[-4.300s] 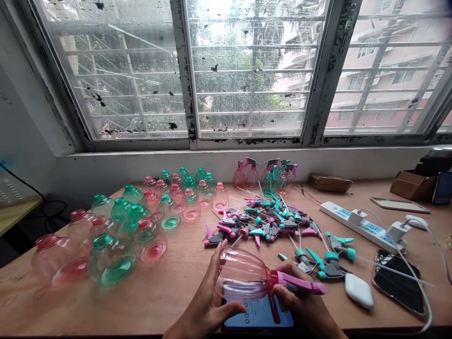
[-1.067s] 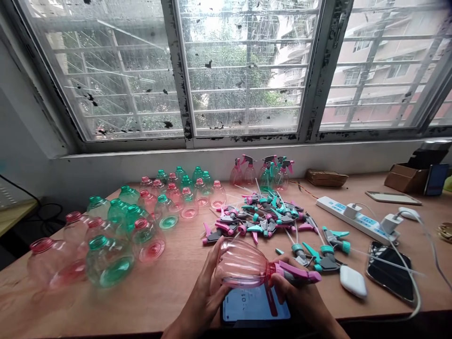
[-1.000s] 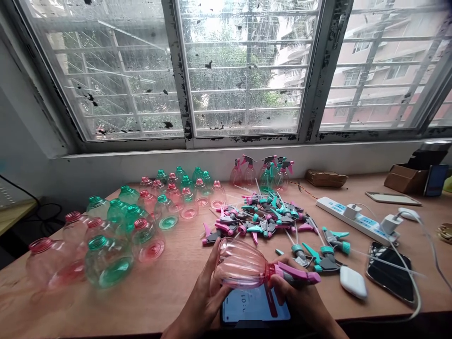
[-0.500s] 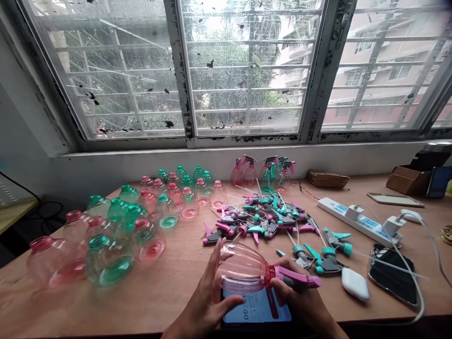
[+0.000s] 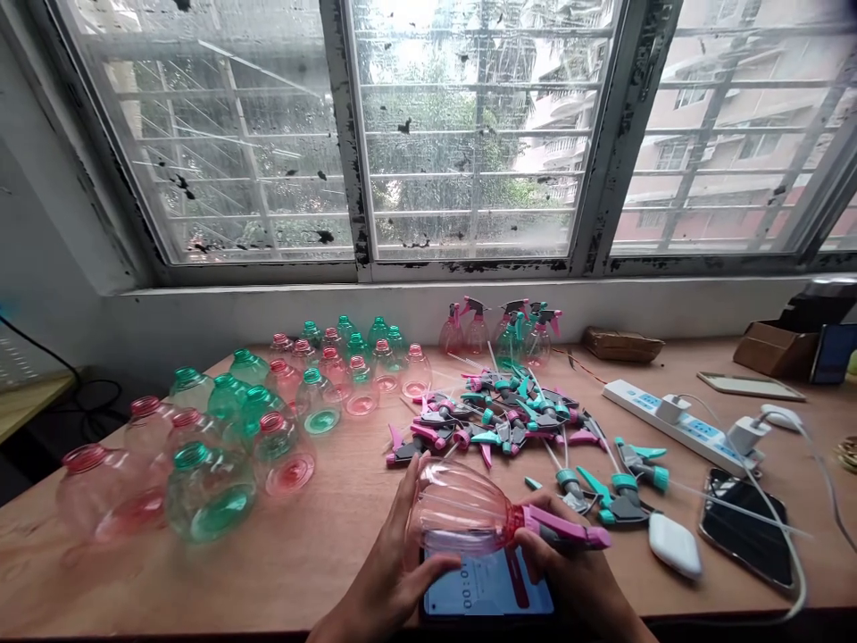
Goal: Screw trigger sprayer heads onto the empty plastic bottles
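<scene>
A clear pink spray bottle (image 5: 461, 509) lies on its side between my hands, just above the table's front edge. My left hand (image 5: 395, 563) wraps round its base, thumb underneath. At the neck, my right hand (image 5: 566, 563) grips the pink-and-grey trigger head (image 5: 569, 529), which sits on the bottle's mouth and points right. Some of the right fingers are hidden behind the head. Below the bottle is a lit phone (image 5: 478, 589) with digits on its screen. Beyond my hands lies a pile of loose trigger heads (image 5: 495, 415) in pink, teal and grey.
Several open pink and green bottles (image 5: 287, 451) stand at the left. Capped spray bottles (image 5: 475, 330) stand by the wall. To the right are a power strip (image 5: 669, 415) with cables, a white case (image 5: 675, 545), a dark phone (image 5: 746, 527) and a cardboard box (image 5: 777, 348).
The view has shifted very slightly. Both hands keep the same hold on the spray bottle, and nothing on the table has moved.
</scene>
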